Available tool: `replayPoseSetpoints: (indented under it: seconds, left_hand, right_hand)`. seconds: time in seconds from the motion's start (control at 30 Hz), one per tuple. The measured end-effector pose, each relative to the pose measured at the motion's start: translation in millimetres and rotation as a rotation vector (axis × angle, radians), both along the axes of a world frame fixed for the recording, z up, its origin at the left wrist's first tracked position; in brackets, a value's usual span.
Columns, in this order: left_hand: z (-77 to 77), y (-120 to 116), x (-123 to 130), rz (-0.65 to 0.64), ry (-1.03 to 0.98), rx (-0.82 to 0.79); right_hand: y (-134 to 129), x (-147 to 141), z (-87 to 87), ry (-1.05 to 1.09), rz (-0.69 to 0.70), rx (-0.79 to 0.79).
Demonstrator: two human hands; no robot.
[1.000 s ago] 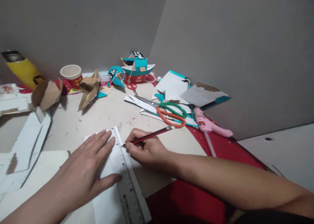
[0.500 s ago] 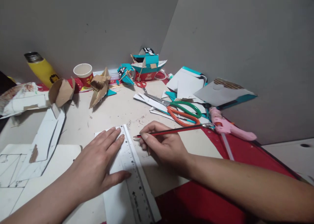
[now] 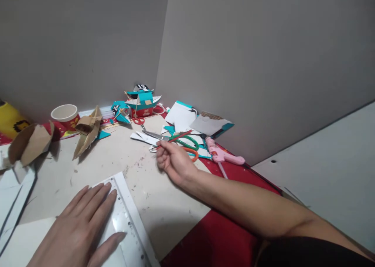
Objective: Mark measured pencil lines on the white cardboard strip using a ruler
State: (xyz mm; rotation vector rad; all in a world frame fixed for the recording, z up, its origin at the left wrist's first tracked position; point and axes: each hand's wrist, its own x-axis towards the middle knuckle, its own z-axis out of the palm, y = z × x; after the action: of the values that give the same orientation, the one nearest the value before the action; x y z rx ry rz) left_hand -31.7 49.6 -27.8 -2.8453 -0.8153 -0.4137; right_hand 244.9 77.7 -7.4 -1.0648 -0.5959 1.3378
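Note:
Pressed flat on a clear ruler (image 3: 126, 224), my left hand (image 3: 83, 224) has its fingers spread. Under the ruler lies a white sheet of card (image 3: 140, 231). My right hand (image 3: 174, 159) is closed round a thin red pencil (image 3: 178, 136), whose shaft points up to the right. That hand is close to large scissors with green and orange handles (image 3: 191, 142), partly covering them. White cut strips (image 3: 143, 138) lie beside the blades.
A pink glue gun (image 3: 222, 153) rests on red cloth (image 3: 202, 239) to the right. Behind are a paper cup (image 3: 66, 116), a yellow bottle (image 3: 13, 120), brown cardboard pieces (image 3: 88, 136), small blue boat models (image 3: 143, 101), red-handled scissors (image 3: 140, 121) and white-blue card (image 3: 212, 123).
The view has turned to the right and up. My right hand has moved away from the ruler toward the large scissors with the pencil. My left hand stays on the ruler.

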Motion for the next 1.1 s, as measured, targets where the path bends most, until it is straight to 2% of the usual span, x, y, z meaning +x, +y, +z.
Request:
replayPoseSetpoints:
  seconds: [0.07, 0.13, 0.23, 0.33, 0.4, 0.47, 0.57, 0.7, 0.93, 1.1]
  left_hand:
    - [2.2, 2.2, 0.3, -0.003, -0.018, -0.001]
    - [6.7, 2.6, 1.7, 0.007, -0.029, -0.013]
    - [14.6, -0.4, 4.1, 0.051, -0.027, -0.081]
    - [17.8, -2.6, 3.7, 0.162, -0.007, -0.179]
    - [17.5, -2.7, 2.0, 0.22, 0.021, -0.233]
    - [17.1, -2.2, 0.6, 0.243, 0.031, -0.272]
    - [17.9, -0.7, 0.2, 0.244, 0.0, -0.299]
    - [18.9, 2.2, 0.6, 0.232, -0.109, -0.333]
    - [21.9, 3.4, 0.5, 0.354, -0.449, -0.403]
    - [23.4, 4.8, 1.1, 0.426, -0.554, -0.414]
  right_hand:
    - [-10.5, -7.1, -2.8, -0.037, 0.144, 0.024]
    - [-25.0, -14.7, -5.7, -0.196, 0.362, 0.162]
    - [-45.1, -19.2, -6.5, -0.684, 0.506, 0.491]
    - [-56.6, -19.1, -3.6, -1.186, 0.512, 0.671]
    - [-63.0, -22.2, 0.2, -1.414, 0.6, 0.652]
    - [-70.8, -28.6, 5.2, -1.55, 0.705, 0.583]
    - [-81.6, -39.9, 12.8, -1.622, 0.821, 0.481]
    - [-85.9, -47.3, 19.6, -1.611, 0.891, 0.395]
    - [-85.0, -45.8, 20.4, -1.538, 0.883, 0.363]
    - [-87.8, -47.0, 16.0, -1.529, 0.838, 0.405]
